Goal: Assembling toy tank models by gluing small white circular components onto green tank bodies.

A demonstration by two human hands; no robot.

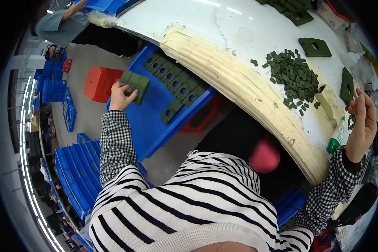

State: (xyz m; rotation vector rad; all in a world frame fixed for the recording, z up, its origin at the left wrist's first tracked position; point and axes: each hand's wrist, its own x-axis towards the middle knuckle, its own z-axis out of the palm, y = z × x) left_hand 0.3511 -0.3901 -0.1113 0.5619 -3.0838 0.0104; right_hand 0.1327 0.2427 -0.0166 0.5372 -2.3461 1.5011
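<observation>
Worktop (197, 25): small green pieces (294, 77) lie heaped near a green-capped tube (339, 136). Blue tray (143, 122): contains holed green plates (169, 75). Left hand (122, 95): closed on one grooved plate (138, 86) over tray. Right hand (362, 122): fingers partly bent; grip indeterminable.
</observation>
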